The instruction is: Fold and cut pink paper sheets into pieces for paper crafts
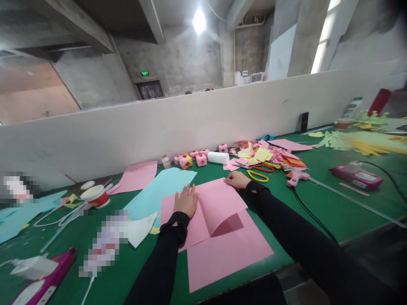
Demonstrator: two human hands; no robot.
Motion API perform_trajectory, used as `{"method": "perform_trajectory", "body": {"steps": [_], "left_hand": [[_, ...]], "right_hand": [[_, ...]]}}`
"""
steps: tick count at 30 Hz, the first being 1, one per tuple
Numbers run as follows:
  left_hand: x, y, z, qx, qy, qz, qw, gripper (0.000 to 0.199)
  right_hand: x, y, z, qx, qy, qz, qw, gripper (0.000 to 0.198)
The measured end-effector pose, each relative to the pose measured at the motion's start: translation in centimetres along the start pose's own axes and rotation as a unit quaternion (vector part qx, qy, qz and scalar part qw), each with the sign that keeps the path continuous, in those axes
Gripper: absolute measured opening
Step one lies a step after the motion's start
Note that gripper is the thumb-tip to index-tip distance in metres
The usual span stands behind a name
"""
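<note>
I see a green table (333, 216) bearing, in front of the person, the lower pink sheet (225, 256). The upper pink sheet (219, 201) lies between both hands, its bend running away from the person. The left hand (187, 202) rests flat on its left part; the right hand (238, 180), nearer the raised part, pinches its far right corner.

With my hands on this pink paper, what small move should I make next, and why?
I'd probably ease the raised part of the upper pink sheet down with your right hand, which is at its far edge: that part bows up over the lower pink sheet, while your left hand lies flat on the upper one's left side.
</note>
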State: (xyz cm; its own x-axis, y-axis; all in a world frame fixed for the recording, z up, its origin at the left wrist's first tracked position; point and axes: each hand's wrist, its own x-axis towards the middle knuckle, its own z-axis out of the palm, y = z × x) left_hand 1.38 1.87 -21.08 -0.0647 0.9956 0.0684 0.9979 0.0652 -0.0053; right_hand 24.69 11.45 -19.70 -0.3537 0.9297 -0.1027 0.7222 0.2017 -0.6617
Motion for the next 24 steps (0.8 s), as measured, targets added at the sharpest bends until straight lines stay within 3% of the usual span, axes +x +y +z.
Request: {"method": "perform_trajectory", "body": {"steps": [24], "left_hand": [[0.12,-0.06,0.19,-0.012,0.004,0.001,1.0,0.052]], "right_hand": [[0.26,0.68,-0.05,0.07,-0.021,0.009,0.997,0.044]]}}
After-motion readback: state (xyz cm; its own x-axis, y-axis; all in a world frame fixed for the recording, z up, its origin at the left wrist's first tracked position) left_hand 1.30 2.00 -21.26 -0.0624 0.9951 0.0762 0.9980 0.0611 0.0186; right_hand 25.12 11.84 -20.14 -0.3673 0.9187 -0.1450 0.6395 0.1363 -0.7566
